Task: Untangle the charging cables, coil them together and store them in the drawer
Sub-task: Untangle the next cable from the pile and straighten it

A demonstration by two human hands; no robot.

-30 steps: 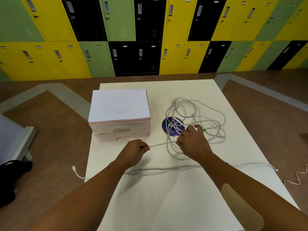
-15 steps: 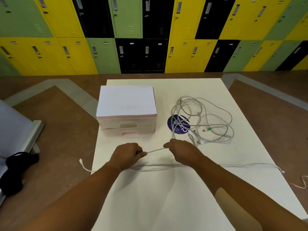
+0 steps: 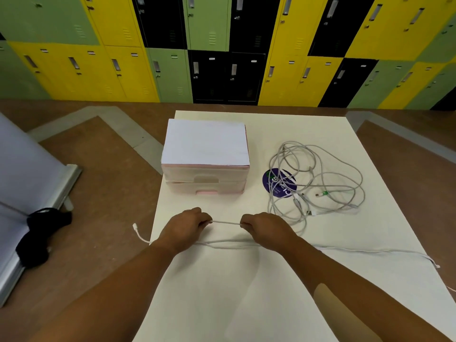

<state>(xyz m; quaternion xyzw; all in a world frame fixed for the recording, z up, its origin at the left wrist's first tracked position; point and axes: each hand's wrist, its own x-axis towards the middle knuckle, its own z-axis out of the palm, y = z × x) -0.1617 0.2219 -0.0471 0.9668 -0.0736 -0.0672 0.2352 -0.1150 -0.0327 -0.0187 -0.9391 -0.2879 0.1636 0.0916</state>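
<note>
Pinching 1 taut white cable [image 3: 226, 222] between them, the left hand [image 3: 183, 229] and right hand [image 3: 265, 229] sit toward the table's [image 3: 246, 304] left edge. Untangling seems underway: the grey tangle [image 3: 318, 183] lies nearer the right edge, beside the closed drawer unit [image 3: 204, 169]. The next move, I judge, is coiling this freed cable.

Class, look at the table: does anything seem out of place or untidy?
Yes: grey cables lie tangled right of the drawers, and the white cable's plug hangs over the table's left edge.

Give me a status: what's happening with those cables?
Left hand, right hand pinch white cable taut between them. Grey tangle lies to their right. Drawers shut.
</note>
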